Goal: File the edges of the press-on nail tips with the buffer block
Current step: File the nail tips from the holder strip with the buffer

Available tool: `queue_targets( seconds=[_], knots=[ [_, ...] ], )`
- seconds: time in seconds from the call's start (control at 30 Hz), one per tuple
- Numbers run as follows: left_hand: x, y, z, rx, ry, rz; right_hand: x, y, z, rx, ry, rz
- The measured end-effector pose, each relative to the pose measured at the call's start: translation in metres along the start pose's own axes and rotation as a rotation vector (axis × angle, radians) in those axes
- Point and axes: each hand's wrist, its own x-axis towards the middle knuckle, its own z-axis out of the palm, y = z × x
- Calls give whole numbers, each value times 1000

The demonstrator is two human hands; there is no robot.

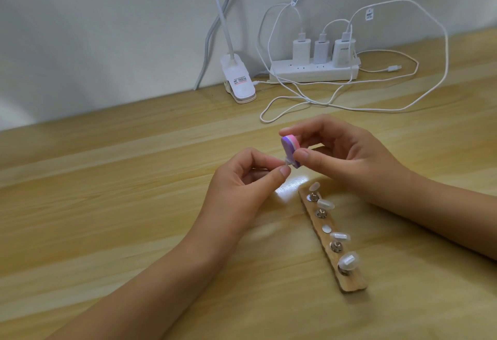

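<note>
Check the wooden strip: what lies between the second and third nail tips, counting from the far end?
Head view: a bare round metal disc on the strip, with no stand or tip on it.

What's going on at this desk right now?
A person is filing a press-on nail tip. The left hand pinches the clear tip while the right hand holds the pink-and-purple buffer block against its edge. Four more tips sit on stands along a wooden strip, with one spot empty.
</note>
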Motion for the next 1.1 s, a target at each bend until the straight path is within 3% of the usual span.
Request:
queue_targets(
  seconds=[0.5,0.6,0.73,1.1],
  knots=[
    [0,1,2,31,21,-26,-3,-2,-2,-19,-9,39],
    [0,2,2,23,31,-33,-4,-3,-2,-5,14,-34],
    [-1,2,2,28,24,-28,-3,-1,-1,-4,-14,38],
    [-1,1,2,22,42,-49,-4,-2,0,10,24,-27]
  ],
)
